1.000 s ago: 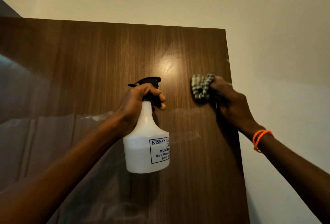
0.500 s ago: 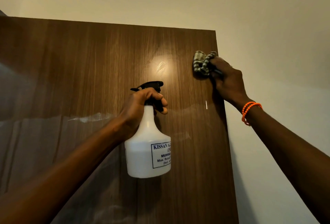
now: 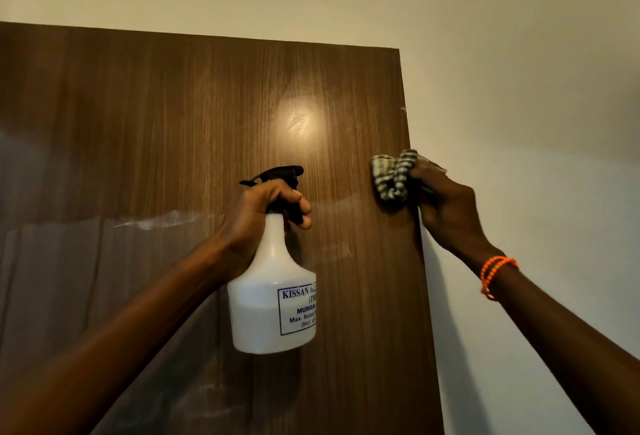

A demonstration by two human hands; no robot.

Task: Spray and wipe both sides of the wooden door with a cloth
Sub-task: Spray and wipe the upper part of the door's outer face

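We cannot read the whole blue-printed label on the white plastic spray bottle (image 3: 273, 299); it runs round the side. Our left hand (image 3: 263, 213) grips its neck, fingers curled by the black trigger. Our right hand (image 3: 446, 213) clutches the bunched checked cloth (image 3: 391, 175) against the glossy dark brown wooden door (image 3: 173, 123), beside its right edge.

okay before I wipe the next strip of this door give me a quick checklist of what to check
1. Cloth gripped in the right hand: ok.
2. Cloth against the door, near its right edge: ok.
3. Spray bottle held by the neck in the left hand: ok.
4. Liquid left in the bottle: ok, some shows through.
5. Nozzle aimed at the door: cannot tell.
6. Other side of the door done: cannot tell, out of view.
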